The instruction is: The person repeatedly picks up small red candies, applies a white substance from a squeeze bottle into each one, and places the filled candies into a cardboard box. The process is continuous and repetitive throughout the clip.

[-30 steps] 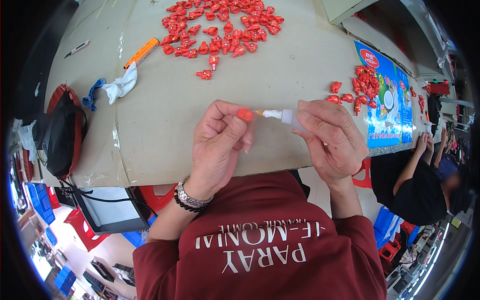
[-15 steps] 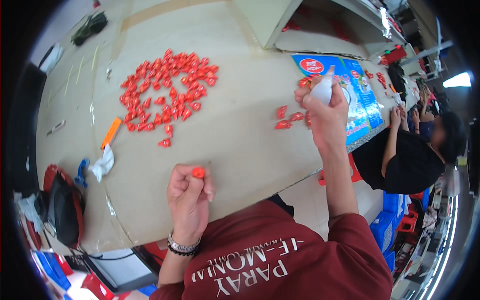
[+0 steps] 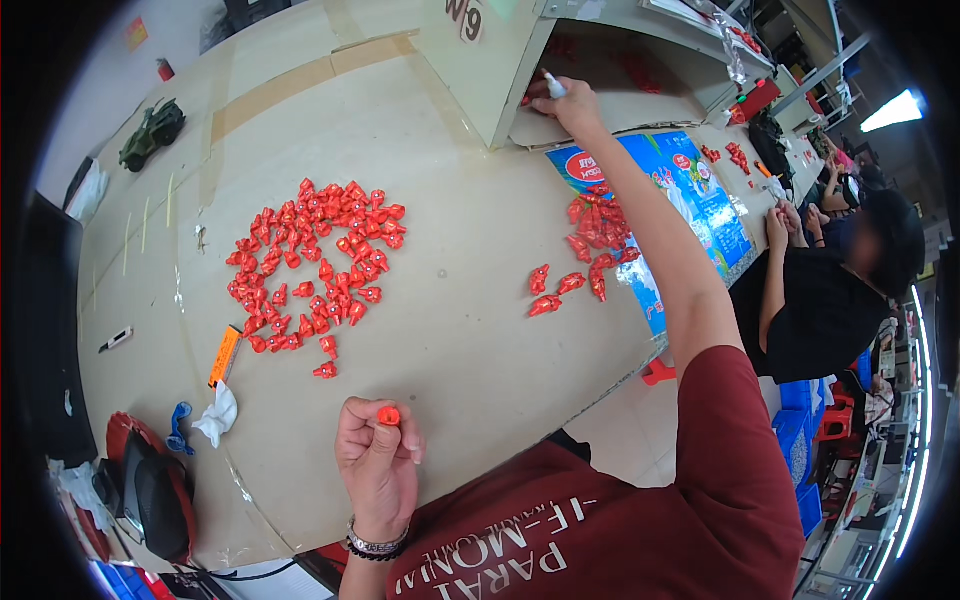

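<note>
Right hand point(image 3: 578, 108): moved forward to cubby point(image 3: 497, 75), grip wrapped around white bottle point(image 3: 555, 88).
Left hand point(image 3: 380, 455): grip pinching red piece point(image 3: 388, 415).
Cubby reach: seemingly under way; next calls for finger clearance.

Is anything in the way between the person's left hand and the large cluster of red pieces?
Two stray red pieces lie on the table between the left hand, which holds a red piece, and the cluster. Nothing else visible stands in the way.

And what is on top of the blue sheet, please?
On the blue sheet, red pieces lie at its left edge. The right forearm crosses over, hiding the strip behind.
</note>
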Demonstrator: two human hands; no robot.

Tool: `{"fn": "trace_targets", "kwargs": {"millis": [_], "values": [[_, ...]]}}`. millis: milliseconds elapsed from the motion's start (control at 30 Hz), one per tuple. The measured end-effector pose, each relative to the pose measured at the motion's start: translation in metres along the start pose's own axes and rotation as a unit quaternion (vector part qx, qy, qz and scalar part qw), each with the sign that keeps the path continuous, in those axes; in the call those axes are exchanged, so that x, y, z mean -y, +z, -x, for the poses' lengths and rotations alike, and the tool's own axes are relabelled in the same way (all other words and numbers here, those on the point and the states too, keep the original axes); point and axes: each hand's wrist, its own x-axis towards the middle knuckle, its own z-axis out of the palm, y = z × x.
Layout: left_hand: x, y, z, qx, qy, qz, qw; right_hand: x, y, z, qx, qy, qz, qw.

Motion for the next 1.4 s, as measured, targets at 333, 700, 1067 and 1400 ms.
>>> {"fn": "trace_targets", "kwargs": {"millis": [333,700,1067,1400], "values": [[-0.002,-0.001,-0.001,0.014,0.003,0.002,1.0,-0.002,0.002,-0.003,-0.031,-0.12,0.184,0.975],[0.008,0.001,0.007,0.051,-0.013,0.04,0.998,0.08,-0.037,0.14,0.111,0.199,-0.559,0.797],[0.014,0.001,0.016,0.072,-0.012,0.049,0.996,0.165,-0.003,0.261,0.199,0.262,-0.595,0.734],[0.018,-0.011,0.009,0.032,0.052,-0.005,0.998,0.195,0.024,0.304,0.266,0.182,-0.552,0.769]]}}
